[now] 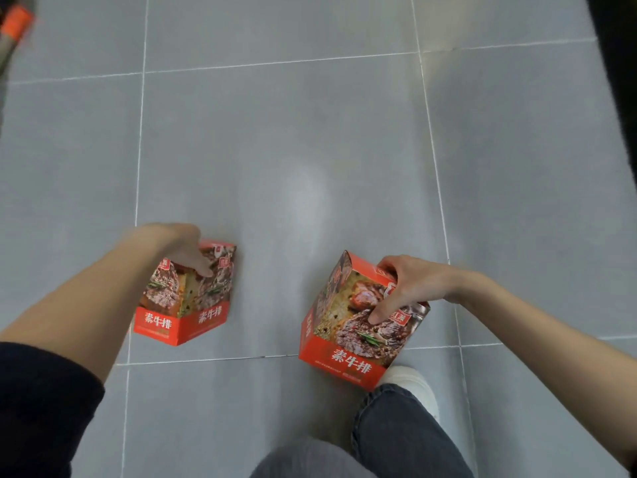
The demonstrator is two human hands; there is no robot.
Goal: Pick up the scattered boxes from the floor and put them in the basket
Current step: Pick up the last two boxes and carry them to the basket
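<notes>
- Grey tiled floor (310, 132) fills the view, pale grout lines crossing it, a soft glare patch in the middle.
- My leg in dark jeans (396, 436) comes in at the near edge, right of centre.
- Right box (351, 332), red with a steak picture, sits near right, tilted, its low corner covering part of my shoe; I can't tell if it touches the floor.
- Left box (186, 305), same red print, is near left, well apart from the other. Two printed faces meet at a corner towards me, so it may be one box or two.
- Dark sleeve (38, 401) covers my left upper arm.
- Right hand (410, 288) grips the right box from above, fingers curled over its top, thumb pressed on the near face.
- Left hand (179, 250) clasps the left box's top, thumb across it, fingers hidden behind.
- White shoe (413, 384) peeks out beside the right box.
- Something orange (17, 22), blurred, far left corner.
</notes>
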